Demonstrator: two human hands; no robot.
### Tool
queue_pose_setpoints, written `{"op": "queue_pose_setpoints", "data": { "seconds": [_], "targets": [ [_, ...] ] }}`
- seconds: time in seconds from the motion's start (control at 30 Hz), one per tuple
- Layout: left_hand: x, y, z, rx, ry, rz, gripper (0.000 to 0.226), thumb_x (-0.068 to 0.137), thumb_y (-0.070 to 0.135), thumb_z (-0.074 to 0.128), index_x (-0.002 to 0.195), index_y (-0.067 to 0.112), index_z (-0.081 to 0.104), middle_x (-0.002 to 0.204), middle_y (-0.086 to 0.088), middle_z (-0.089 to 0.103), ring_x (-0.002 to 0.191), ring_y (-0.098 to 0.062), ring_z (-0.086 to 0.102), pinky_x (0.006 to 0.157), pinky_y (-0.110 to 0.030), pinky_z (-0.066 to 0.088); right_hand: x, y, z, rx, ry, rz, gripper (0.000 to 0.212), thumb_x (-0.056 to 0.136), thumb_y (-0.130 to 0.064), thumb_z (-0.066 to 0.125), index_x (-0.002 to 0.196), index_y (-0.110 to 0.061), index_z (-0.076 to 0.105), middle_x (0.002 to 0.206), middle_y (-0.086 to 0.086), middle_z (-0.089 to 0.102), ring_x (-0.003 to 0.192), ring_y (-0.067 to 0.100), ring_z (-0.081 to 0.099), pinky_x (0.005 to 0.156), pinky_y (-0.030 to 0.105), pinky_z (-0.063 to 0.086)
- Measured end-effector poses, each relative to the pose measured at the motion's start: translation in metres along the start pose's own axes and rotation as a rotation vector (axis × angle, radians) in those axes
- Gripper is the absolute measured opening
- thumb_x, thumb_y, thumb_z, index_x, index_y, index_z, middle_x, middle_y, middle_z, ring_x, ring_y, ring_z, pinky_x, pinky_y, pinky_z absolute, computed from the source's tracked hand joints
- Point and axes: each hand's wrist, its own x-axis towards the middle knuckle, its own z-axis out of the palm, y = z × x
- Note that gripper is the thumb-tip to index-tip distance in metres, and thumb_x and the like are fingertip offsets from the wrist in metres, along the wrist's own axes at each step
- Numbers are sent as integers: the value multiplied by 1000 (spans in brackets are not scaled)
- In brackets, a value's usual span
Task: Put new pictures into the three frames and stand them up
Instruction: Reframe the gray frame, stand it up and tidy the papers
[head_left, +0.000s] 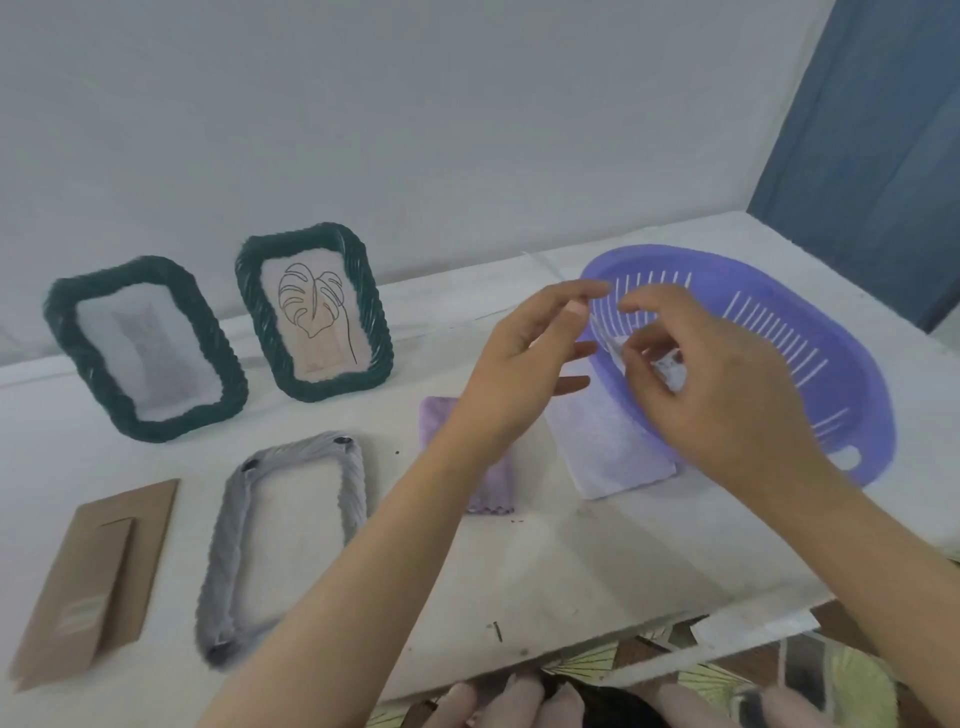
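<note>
Since the thin sheet (613, 347), pinched in the right hand's (727, 395) grip over the basket (810, 332) at 1 o'clock, looks light and bendable, it is best held by its edges. The left hand's (524, 353) grip is loosely open; the grey frame (228, 540) lies flat at 8 o'clock.

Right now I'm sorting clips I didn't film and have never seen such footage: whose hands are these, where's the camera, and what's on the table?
No machine here: a person wears one camera on the head, looking down at their own bare hands. The left hand is stretched open; the right hand pinches a small pale piece, too blurred to name, at a purple slotted basket. On the white table stand a pale-filled green frame and a leaf-drawing green frame. A grey frame lies flat beside a brown backing board. A purple cloth and a white sheet lie near the basket.
</note>
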Motion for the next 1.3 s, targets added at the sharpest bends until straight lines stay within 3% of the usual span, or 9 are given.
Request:
{"op": "queue_pose_setpoints", "data": {
  "seconds": [0.1,0.17,0.3,0.43,0.63,0.8,0.9,1.03,1.3],
  "targets": [
    [-5,-6,-15,2,160,-53,20,92,9,51,103,11,68,101,-9,66,89,-18,67,76,-29,57,-7,-13,22,-22,21,-95,28,84,-18,59,110,-21,50,77,-3,66,69,20,62,56,34,52],
    [-11,-11,-28,10,270,-71,17,88,3,55,96,8,68,95,-13,68,87,-23,67,71,-24,56,-10,-22,36,95,-11,-60,29,84,-28,59,111,-25,50,88,-8,65,83,13,60,69,31,51],
    [-31,-18,-63,12,379,-64,18,83,-2,60,83,14,68,74,1,68,68,-8,65,64,-23,55,-8,-35,60,334,4,98,25,86,-34,56,106,-21,58,107,-16,56,108,4,48,93,17,34],
    [-61,-27,-108,-41,410,-100,25,82,-9,57,80,14,67,67,4,66,60,-6,61,55,-19,49,-9,-52,85,737,-237,444,17,86,-15,61,90,-31,63,101,-14,64,88,6,59,78,19,44],
    [-108,-41,-168,67,442,-252,26,82,-10,57,81,13,69,71,5,71,65,-9,64,57,-22,53,-19,-96,115,972,-388,587,20,82,1,62,79,-18,67,71,-3,66,61,3,60,60,16,48],
    [-137,-54,-201,307,504,-389,22,80,-1,66,82,21,70,78,-6,71,66,-15,62,65,-24,53,-33,-129,148,837,-504,562,20,80,-2,66,80,-22,66,71,-1,64,67,16,63,68,24,54],
    [-149,-60,-215,396,488,-413,20,79,6,69,85,25,70,80,-14,70,73,-24,65,67,-28,54,-42,-143,160,648,-524,460,15,80,-10,66,83,-25,65,73,-10,63,64,3,57,66,13,48],
    [-158,-67,-227,601,452,-426,19,79,16,70,90,32,68,80,-1,67,76,-8,62,59,-8,42,-47,-154,165,483,-571,351,11,82,-17,65,88,-27,65,73,-16,63,68,-2,58,67,16,50],
    [-160,-75,-231,731,408,-365,20,76,15,72,91,27,66,90,10,60,71,2,57,57,-4,39,-52,-161,168,326,-545,262,17,81,-23,66,98,-22,63,72,-11,59,64,1,50,59,16,39]
  ]
}}
